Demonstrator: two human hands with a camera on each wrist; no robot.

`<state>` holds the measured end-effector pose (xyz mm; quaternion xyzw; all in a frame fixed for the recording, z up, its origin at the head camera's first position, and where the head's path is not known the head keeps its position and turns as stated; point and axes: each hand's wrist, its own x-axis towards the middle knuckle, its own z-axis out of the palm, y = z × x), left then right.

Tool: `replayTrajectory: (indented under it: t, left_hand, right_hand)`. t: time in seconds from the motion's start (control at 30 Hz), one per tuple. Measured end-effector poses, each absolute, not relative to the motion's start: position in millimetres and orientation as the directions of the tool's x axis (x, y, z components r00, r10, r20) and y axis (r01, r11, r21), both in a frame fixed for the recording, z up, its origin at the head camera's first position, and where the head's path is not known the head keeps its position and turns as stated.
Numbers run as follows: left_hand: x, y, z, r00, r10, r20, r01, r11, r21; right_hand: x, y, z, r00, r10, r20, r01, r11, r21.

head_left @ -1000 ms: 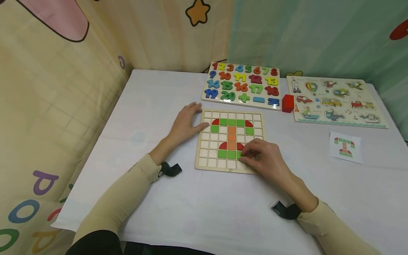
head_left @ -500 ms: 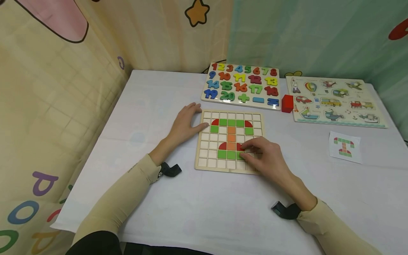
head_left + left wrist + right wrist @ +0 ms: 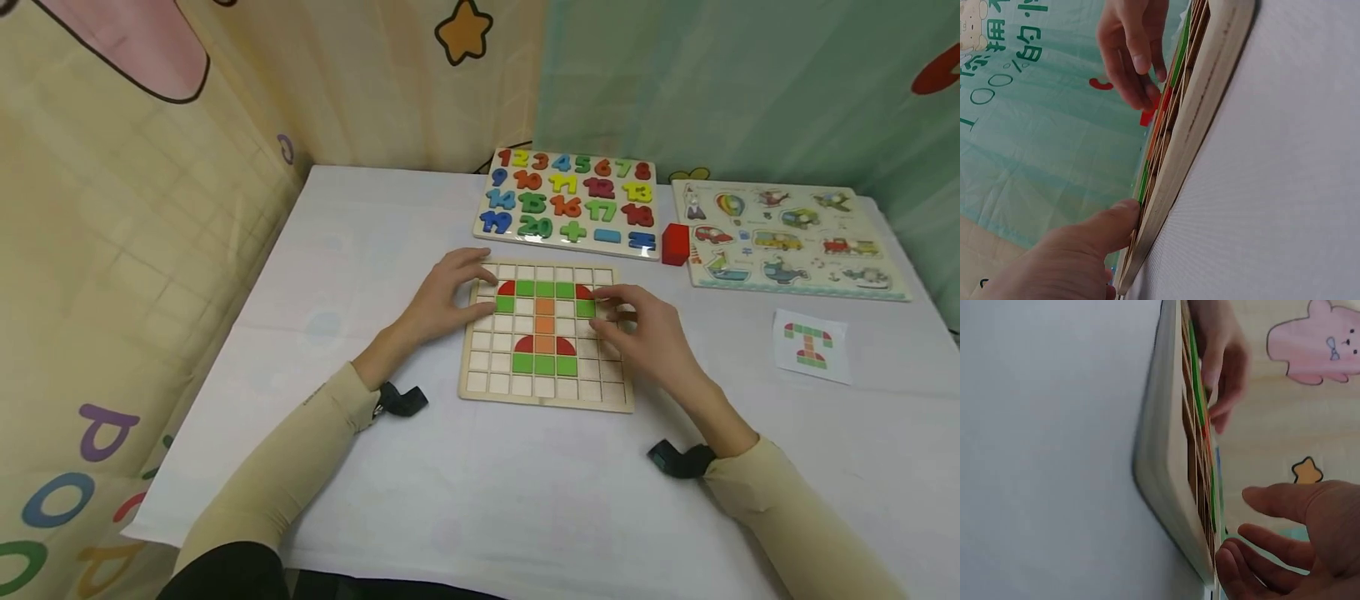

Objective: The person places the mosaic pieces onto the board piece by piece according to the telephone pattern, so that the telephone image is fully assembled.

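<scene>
A wooden grid board (image 3: 546, 388) lies flat on the table. Set in its squares are green square tiles (image 3: 545, 365), orange square tiles (image 3: 544, 323) and red quarter-round tiles (image 3: 525, 343). My left hand (image 3: 442, 298) is at the board's left side, its thumb and fingers spread over the edge by the upper-left red tile. Over the right side hovers my right hand (image 3: 651, 337), fingertips near the upper-right red and green tiles. Its thumb and fingers (image 3: 1285, 544) are apart with nothing between them in the right wrist view.
Behind the board lies a number puzzle (image 3: 566, 200). A red block (image 3: 676, 244) stands between it and a vehicle picture puzzle (image 3: 795, 242). A small paper card (image 3: 812, 346) with a tile pattern lies at the right on the white tablecloth (image 3: 480, 492).
My right hand has moved up and right from the lower-right red and green tiles, which now show fully in the board. My left fingers have shifted slightly inward over the board's edge.
</scene>
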<state>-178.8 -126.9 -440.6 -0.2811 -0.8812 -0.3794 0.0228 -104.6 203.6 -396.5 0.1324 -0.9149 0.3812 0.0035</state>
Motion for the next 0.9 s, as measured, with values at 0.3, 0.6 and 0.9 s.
replayTrajectory:
  t: [0.3, 0.6, 0.9]
  left_hand:
    - [-179.0, -122.7, -440.6, -0.801, 0.55, 0.238, 0.56, 0.546, 0.623]
    - [-176.4, -122.0, -436.3, -0.673, 0.681, 0.288, 0.7, 0.461, 0.546]
    - [-174.4, -122.7, -436.3, -0.7, 0.667, 0.254, 0.655, 0.458, 0.601]
  right_hand:
    - [-144.2, 192.5, -398.2, -0.966, -0.257, -0.003, -0.185, 0.703, -0.687]
    - [-141.4, 184.6, -408.7, -0.948, -0.299, 0.106, -0.295, 0.71, -0.639]
    - [-141.3, 189.6, -402.3, -0.949, -0.31, 0.054, -0.27, 0.714, -0.646]
